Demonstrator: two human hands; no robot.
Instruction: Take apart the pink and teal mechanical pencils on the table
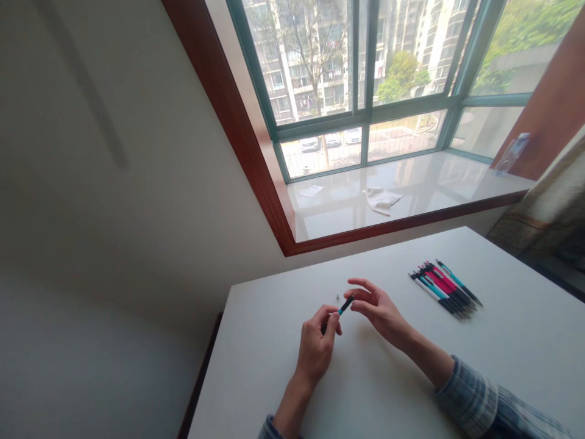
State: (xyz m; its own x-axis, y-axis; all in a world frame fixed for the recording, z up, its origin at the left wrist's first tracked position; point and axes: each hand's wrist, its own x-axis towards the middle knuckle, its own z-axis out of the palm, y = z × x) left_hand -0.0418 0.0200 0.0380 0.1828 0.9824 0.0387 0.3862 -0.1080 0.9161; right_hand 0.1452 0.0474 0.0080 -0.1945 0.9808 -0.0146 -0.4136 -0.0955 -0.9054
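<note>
Over the white table, my left hand (317, 344) is closed around a pen (346, 304) with a black grip section and a bit of teal barrel showing. The pen's narrow end points up and to the right; its other end is hidden in my palm. My right hand (377, 308) is beside that narrow end, fingers apart and curved, with thumb and forefinger on either side of the tip. Whether they touch it I cannot tell. Just beyond my left fingers lies a tiny metallic piece (337, 297), too small to identify.
Several pens (441, 289) in teal, white, red and black lie side by side on the right of the white table (256, 366). Behind it, the window sill (333, 213) holds a white cloth (382, 200), a paper (311, 191) and a clear bottle (512, 155). A curtain (539, 195) hangs at right.
</note>
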